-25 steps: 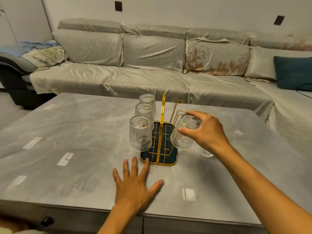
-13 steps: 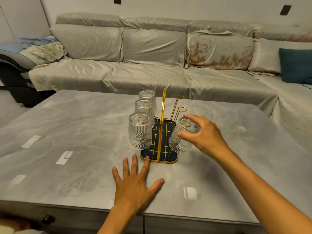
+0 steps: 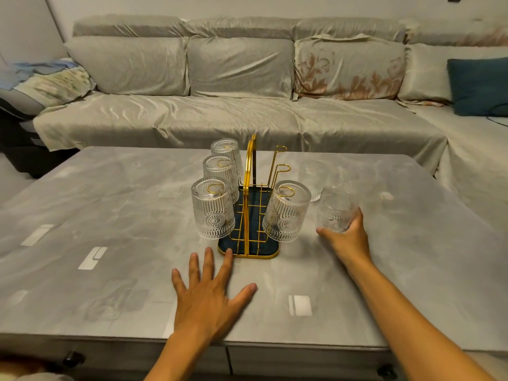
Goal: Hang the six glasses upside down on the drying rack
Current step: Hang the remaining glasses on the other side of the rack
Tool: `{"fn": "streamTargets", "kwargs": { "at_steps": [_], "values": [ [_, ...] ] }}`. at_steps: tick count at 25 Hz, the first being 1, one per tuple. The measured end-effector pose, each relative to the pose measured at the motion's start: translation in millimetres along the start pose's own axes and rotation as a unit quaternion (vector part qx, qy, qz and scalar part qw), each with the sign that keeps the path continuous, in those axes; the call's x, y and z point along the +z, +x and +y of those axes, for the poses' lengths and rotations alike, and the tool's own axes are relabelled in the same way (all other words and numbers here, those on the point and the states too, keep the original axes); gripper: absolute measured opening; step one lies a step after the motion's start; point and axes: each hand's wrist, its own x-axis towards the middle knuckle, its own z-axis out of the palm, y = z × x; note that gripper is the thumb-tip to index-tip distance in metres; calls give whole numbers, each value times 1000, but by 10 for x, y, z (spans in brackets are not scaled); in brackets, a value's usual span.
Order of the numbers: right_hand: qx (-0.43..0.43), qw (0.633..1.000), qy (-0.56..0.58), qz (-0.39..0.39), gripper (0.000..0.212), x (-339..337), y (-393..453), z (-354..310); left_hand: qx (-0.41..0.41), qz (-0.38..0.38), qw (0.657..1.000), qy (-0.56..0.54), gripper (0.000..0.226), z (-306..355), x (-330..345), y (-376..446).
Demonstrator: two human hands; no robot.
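Note:
A gold wire drying rack (image 3: 248, 215) with a dark base stands mid-table. Three ribbed glasses hang upside down on its left pegs: near (image 3: 211, 209), middle (image 3: 218, 174), far (image 3: 225, 149). A fourth glass (image 3: 286, 211) hangs upside down on the near right peg. Two right pegs stand bare. My right hand (image 3: 347, 237) wraps around an upright glass (image 3: 336, 210) standing on the table right of the rack. Another upright glass (image 3: 313, 178) stands just behind it. My left hand (image 3: 211, 295) lies flat and spread on the table (image 3: 110, 215) in front of the rack, a fingertip at the base's edge.
A grey sofa (image 3: 236, 116) with cushions runs behind the table and turns along the right side; a teal cushion (image 3: 478, 86) lies at the far right. Folded cloths (image 3: 46, 78) sit on the sofa's left end. The table's front edge is close to me.
My right hand let go of the fourth glass, now hanging on the near right peg, and moved right and down onto an upright glass on the table. My left hand stayed flat.

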Motion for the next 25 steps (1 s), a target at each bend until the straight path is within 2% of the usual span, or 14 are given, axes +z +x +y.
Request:
{"fn": "streamTargets", "kwargs": {
  "at_steps": [3, 6, 12, 15, 17, 21, 25],
  "values": [
    [-13, 1000, -8, 21, 83, -16, 20, -11, -5, -1, 1000, -3, 84, 8, -4, -12],
    [-52, 998, 15, 34, 80, -174, 39, -128, -5, -4, 1000, -2, 84, 16, -22, -20],
    [-161, 983, 87, -13, 83, -665, 269, -1186, -6, -9, 1000, -2, 83, 22, -34, -20],
    [-210, 977, 25, -15, 71, -697, 385, -1711, -4, -11, 1000, -2, 84, 28, -38, -19],
    [-232, 971, -39, -49, 75, -626, 440, -1932, -4, -14, 1000, 0, 85, 27, -50, -19],
    [-263, 945, -178, -79, 82, -339, 475, -2057, -8, -22, 1000, 0, 86, 24, -46, -10],
    [-282, 928, -223, -100, 78, -40, 427, -2009, -13, -26, 1000, 3, 88, 37, -40, 16]
  ]
}}
